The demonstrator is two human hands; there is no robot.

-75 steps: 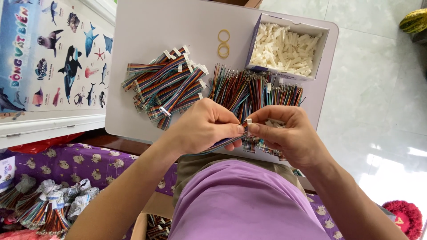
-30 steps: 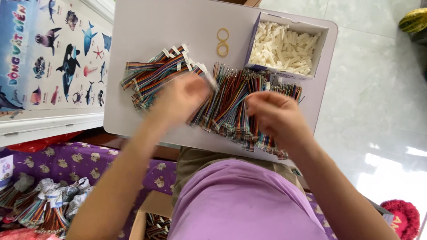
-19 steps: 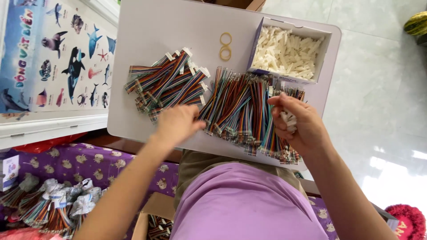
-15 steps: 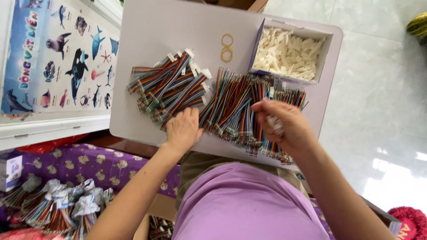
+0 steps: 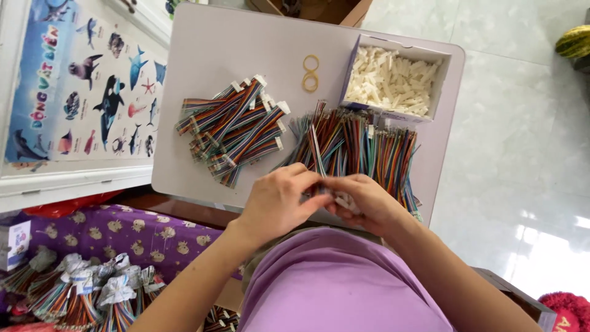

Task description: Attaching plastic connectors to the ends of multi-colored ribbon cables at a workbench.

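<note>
On the far left we see a long poster of sea animals on a blue and white ground (image 5: 80, 92), and below it, bundles of multicoloured wires wrapped in paper (image 5: 80, 289) lying on a purple patterned cloth (image 5: 141, 240). On the pale lilac rectangular tabletop (image 5: 246, 55) rests a heap of finished multicoloured ribbon cables with white plug ends (image 5: 236, 132). Beyond it lie 2 yellow rubber bands (image 5: 311, 72), touching each other. We see our left hand (image 5: 279, 203) and right hand (image 5: 369, 203) meet at the near edge of the table, fingertips pressed together: both are pinched on a single strip of multicoloured wires (image 5: 318, 161) that rises from between them, and the right hand also closes on a small white plastic connector (image 5: 344, 200). Just behind the hands spreads a loose row of multicoloured wire strips without plugs (image 5: 369, 147). At the table's far right corner stands an open white cardboard box (image 5: 444, 80) full of small white plastic connectors (image 5: 390, 83), touching the wire row
</note>
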